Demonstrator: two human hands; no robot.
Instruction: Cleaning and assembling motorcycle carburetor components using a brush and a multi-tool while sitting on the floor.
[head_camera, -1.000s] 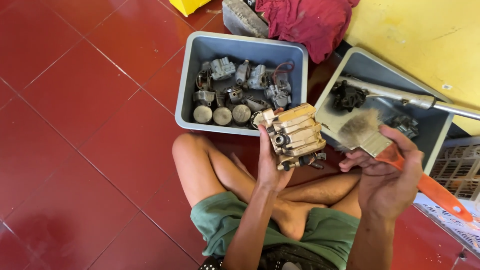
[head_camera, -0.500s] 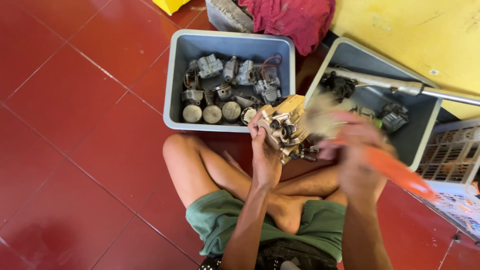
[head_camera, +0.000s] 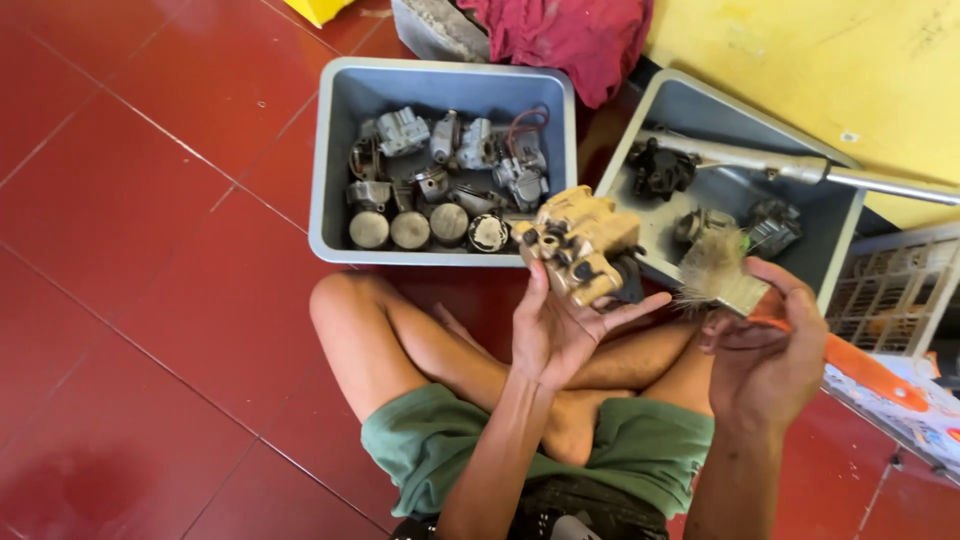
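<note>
Head view: left hand (head_camera: 560, 330) cups tan metal part (head_camera: 582, 245) from below, raised over crossed legs, just before grey bin (head_camera: 335, 150) of similar parts. Right hand (head_camera: 765, 350) closed round orange-handled brush (head_camera: 745, 290), bristles just beside part. Step, by judgement: brushing part clean. Next stroke needs bristles on part, steady grip.
</note>
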